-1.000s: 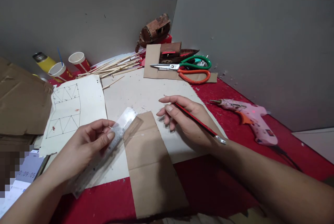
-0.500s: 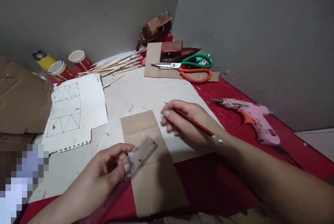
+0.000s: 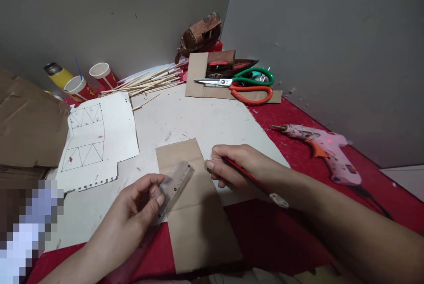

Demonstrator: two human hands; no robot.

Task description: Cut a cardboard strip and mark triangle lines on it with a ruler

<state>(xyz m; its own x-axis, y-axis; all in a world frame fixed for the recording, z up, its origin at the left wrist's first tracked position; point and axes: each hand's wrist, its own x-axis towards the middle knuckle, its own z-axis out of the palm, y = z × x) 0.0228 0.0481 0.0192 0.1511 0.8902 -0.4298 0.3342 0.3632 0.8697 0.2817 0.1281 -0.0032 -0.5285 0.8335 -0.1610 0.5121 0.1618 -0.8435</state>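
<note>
Between thumb and fingers, my left hand (image 3: pixel 139 213) pinches a clear plastic ruler (image 3: pixel 180 182), which slants over a long piece of brown cardboard (image 3: pixel 198 226). My right hand (image 3: pixel 232 167) is closed around a red and black pencil (image 3: pixel 247 173). The pencil's back end points down toward my forearm, and its tip is hidden by my fingers. That hand hovers at the right edge of the cardboard, near its upper part. The cardboard lies partly on a white sheet (image 3: pixel 185 120) and partly on the red tabletop (image 3: pixel 271 235).
A paper with drawn triangles (image 3: pixel 112 142) lies left, beside brown cardboard (image 3: pixel 29 120). Behind are paper cups (image 3: pixel 99 72), a yellow bottle (image 3: pixel 59 76) and wooden sticks (image 3: pixel 149 83). Scissors (image 3: pixel 232 83) rest on an L-shaped cardboard piece (image 3: pixel 197 72). A pink glue gun (image 3: pixel 331 147) lies right.
My right hand with the pencil has moved down, closer to the cardboard's edge. My left hand and the ruler have shifted slightly up and left. The camera view has shifted a little.
</note>
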